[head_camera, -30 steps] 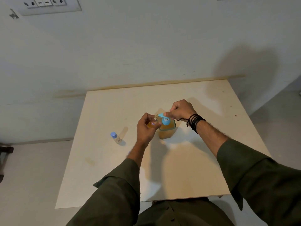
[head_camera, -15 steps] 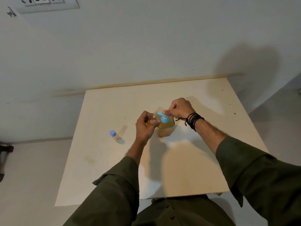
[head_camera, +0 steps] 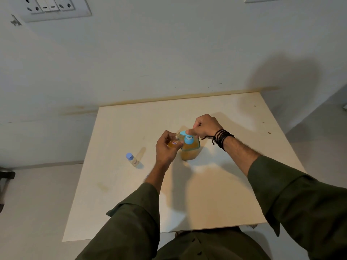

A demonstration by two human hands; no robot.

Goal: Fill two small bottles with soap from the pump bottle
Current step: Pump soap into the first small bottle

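The pale wooden table carries everything, with the work going on a little past its centre, toward twelve o'clock. There the soap pump bottle stands upright, amber liquid filling most of it, its blue pump head pointing to nine o'clock. The right hand is curled into a loose fist over the pump, thumb pressing the head. At nine o'clock of the pump, touching the spout, the left hand grips a small open bottle, amber showing inside; its level cannot be read behind the fingers. Farther out at nine o'clock, well apart, the second small bottle stands capped in blue and looks clear, so probably unfilled. By my estimate the task is under halfway: one fill in progress, capping and the whole second bottle left.
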